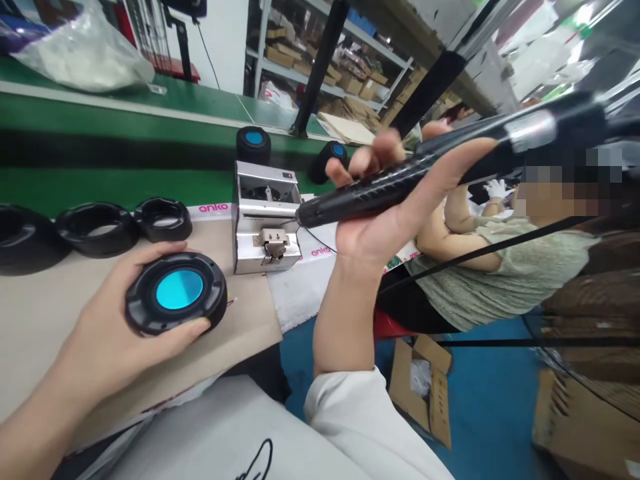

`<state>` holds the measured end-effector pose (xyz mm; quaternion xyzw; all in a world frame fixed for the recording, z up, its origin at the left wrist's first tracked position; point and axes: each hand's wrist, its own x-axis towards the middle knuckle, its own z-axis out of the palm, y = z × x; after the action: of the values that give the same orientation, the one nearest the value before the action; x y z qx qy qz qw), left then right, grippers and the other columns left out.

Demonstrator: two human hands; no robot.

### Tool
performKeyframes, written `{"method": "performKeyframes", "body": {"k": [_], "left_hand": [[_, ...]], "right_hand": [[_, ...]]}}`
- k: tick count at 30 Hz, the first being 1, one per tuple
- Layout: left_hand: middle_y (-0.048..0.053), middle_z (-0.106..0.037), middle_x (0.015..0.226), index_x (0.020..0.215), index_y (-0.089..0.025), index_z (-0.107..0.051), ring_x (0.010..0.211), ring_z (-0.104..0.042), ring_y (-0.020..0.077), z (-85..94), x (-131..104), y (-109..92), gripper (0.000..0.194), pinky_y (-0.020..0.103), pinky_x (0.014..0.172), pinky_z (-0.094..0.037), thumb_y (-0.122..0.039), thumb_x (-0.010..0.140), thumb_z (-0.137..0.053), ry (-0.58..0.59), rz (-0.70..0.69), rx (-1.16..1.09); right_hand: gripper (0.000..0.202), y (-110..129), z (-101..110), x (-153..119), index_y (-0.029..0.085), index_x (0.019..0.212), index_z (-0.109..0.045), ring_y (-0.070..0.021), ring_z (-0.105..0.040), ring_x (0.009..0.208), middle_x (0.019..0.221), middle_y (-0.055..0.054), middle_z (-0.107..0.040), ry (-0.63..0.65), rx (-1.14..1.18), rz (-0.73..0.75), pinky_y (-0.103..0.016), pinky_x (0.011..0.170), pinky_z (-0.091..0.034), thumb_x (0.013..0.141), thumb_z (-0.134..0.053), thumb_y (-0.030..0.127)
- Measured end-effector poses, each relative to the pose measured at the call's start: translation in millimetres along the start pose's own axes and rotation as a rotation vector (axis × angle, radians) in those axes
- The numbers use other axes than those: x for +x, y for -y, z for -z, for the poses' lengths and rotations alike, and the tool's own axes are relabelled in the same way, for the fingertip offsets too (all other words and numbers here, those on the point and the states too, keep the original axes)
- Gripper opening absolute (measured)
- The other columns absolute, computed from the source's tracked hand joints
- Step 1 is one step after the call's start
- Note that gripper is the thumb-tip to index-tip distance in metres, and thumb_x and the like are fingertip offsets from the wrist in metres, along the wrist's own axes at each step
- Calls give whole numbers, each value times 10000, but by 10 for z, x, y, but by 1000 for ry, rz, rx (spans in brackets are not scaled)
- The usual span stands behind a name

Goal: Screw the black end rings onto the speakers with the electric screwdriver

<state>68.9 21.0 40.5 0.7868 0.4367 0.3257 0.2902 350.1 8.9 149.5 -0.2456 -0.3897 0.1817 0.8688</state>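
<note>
My left hand grips a round black housing with a shiny blue disc in its centre, thumb in front and fingers behind, over the brown paper on the bench. In my right hand is a black electric screwdriver, held nearly level and pointing left. Its thin bit reaches over the front of a metal screw feeder; whether it touches a screw I cannot tell. Three black rings stand in a row behind my left hand.
Two more black housings with blue discs stand behind the feeder. A plastic bag lies on the green bench at the back left. To the right sits a co-worker in a green top. An open cardboard box is on the blue floor.
</note>
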Motion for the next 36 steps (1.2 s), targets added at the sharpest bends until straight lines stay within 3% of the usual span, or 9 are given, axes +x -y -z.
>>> {"method": "performKeyframes", "body": {"k": [2, 4, 8, 14, 20, 26, 31, 36], "left_hand": [[-17, -728, 1470, 1455, -349, -616, 1411, -694, 447, 8, 2, -36, 836, 709, 1131, -646, -704, 723, -807, -19, 45, -35], [54, -731, 1474, 1447, -330, -632, 1444, -653, 483, 10, -2, -90, 837, 745, 1165, -606, -653, 705, -845, -31, 103, -53], [84, -737, 1466, 1427, -325, -657, 1445, -632, 510, 0, -19, -137, 828, 762, 1160, -579, -637, 687, -857, -60, 118, -52], [52, -755, 1431, 1430, -362, -679, 1362, -699, 470, -19, -25, -33, 876, 670, 1130, -630, -659, 634, -893, -87, 83, -48], [75, -743, 1459, 1455, -319, -669, 1375, -698, 445, -21, -14, -54, 878, 643, 1150, -628, -620, 658, -882, -71, 90, -64], [78, -770, 1413, 1418, -313, -702, 1339, -722, 441, -40, 13, -50, 842, 654, 1128, -634, -610, 648, -871, -107, 61, -94], [80, -770, 1404, 1399, -308, -703, 1312, -736, 432, -39, 18, -59, 836, 633, 1096, -652, -608, 636, -865, -79, 74, -103], [59, -755, 1432, 1432, -316, -678, 1346, -719, 393, -27, -1, -89, 842, 579, 1159, -618, -604, 663, -865, -77, 85, -89]], "right_hand": [[487, -131, 35, -78, 294, 1008, -502, -103, -481, 403, 599, 120, -508, 23, -31, -71, -238, 407, -501, 936, -798, 674], [576, -270, 77, -148, 282, 955, -511, -105, -409, 335, 528, 118, -453, 97, -84, -148, -243, 326, -365, 886, -805, 773], [580, -450, 116, -264, 258, 914, -572, -111, -514, 403, 584, 66, -575, 206, -100, -247, -250, 371, -393, 907, -762, 805], [592, -574, 94, -320, 244, 873, -547, -96, -492, 395, 543, 87, -559, 222, -152, -307, -237, 366, -349, 877, -810, 774], [627, -541, 164, -421, 247, 920, -529, -73, -493, 375, 541, 112, -553, 282, -207, -487, -223, 366, -372, 897, -734, 839], [645, -412, 44, -312, 275, 945, -519, -100, -488, 384, 561, 106, -522, 221, -231, -209, -272, 369, -369, 854, -748, 871], [599, -524, 18, -332, 256, 906, -535, -97, -486, 392, 556, 95, -549, 188, -254, -250, -262, 374, -368, 877, -782, 801], [643, -593, 84, -391, 254, 887, -524, -91, -482, 383, 550, 99, -540, 184, -248, -282, -242, 365, -351, 849, -767, 849]]}}
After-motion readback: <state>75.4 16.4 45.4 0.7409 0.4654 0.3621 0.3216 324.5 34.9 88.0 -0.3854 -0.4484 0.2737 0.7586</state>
